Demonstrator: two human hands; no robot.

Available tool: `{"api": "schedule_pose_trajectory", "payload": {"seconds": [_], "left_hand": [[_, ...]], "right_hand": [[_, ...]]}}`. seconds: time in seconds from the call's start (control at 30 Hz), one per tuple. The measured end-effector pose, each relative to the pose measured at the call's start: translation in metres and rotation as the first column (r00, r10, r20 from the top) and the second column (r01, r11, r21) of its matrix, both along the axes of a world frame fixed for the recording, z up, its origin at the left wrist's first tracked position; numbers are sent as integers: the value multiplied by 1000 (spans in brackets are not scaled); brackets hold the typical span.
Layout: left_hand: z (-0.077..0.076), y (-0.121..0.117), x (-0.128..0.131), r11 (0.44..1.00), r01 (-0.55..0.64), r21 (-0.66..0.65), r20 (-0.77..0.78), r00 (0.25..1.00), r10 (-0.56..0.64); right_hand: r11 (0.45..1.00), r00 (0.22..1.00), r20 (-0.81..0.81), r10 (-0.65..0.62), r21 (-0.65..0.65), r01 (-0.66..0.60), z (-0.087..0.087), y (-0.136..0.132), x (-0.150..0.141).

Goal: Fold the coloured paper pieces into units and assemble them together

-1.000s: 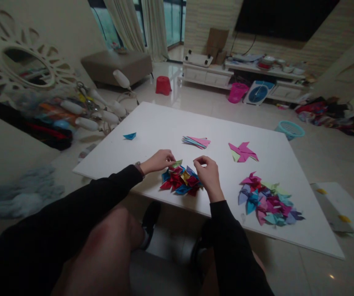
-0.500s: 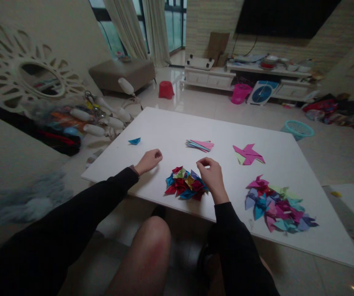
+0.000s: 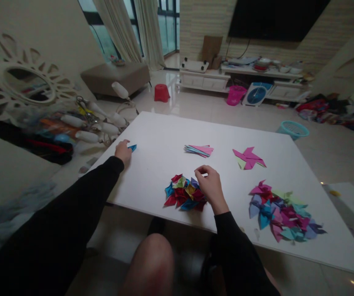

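Note:
At the left of the white table (image 3: 160, 129), my left hand (image 3: 123, 152) reaches a small blue folded-paper piece (image 3: 133, 147) and covers its left end. One finger stretches out above it, and the piece still lies on the tabletop. My right hand (image 3: 209, 183) hovers at the right edge of a pile of shiny folded papers (image 3: 181, 195) in red, blue and gold. Its thumb and forefinger meet in a pinch; anything between them is too small to make out. Beyond lies a fanned bundle of pink and blue paper strips (image 3: 200, 150).
A pink and green paper pinwheel (image 3: 249, 158) lies right of the strips. Nearer the right side is a heap of colourful folded papers (image 3: 284, 213). Past the table stand a turquoise basket (image 3: 293, 130), a red stool (image 3: 161, 93) and, at left, a white-shaded lamp (image 3: 107, 128).
My left hand has moved left from the middle of the table to the blue folded piece. My right hand keeps its pinch near the pile. The view has shifted slightly.

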State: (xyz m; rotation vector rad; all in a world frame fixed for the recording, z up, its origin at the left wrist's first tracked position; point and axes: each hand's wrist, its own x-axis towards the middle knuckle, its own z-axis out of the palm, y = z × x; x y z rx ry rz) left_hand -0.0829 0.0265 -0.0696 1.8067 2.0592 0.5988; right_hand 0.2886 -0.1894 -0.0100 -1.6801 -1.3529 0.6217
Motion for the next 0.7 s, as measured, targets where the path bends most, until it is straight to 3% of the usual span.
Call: {"api": "schedule_pose_trajectory", "payload": {"seconds": [0.1,0.23,0.33,0.43,0.57,0.63,0.7], "left_hand": [[-5,8,-1,999,7,-53,-114,993,-13],[-3,3,6,996,43,-80,-137,989,-54],[11,-12,28,994,93,-50,-129,987,-98],[33,-44,70,973,231,12,-79,970,-229],[70,-113,137,783,606,138,7,790,-613],[83,-150,165,698,702,139,8,704,-710],[89,-180,187,670,732,123,8,674,-738]], "right_hand": [[1000,1000,13,-5,-7,5,-3,1,3],[1000,1000,22,-22,6,22,-7,2,14],[999,999,22,-32,18,32,-4,1,21],[999,1000,7,10,48,-10,4,-5,21],[973,988,50,145,174,-151,18,-19,16],[947,970,102,221,217,-239,19,-26,15],[926,945,158,286,208,-315,17,-33,15]]}}
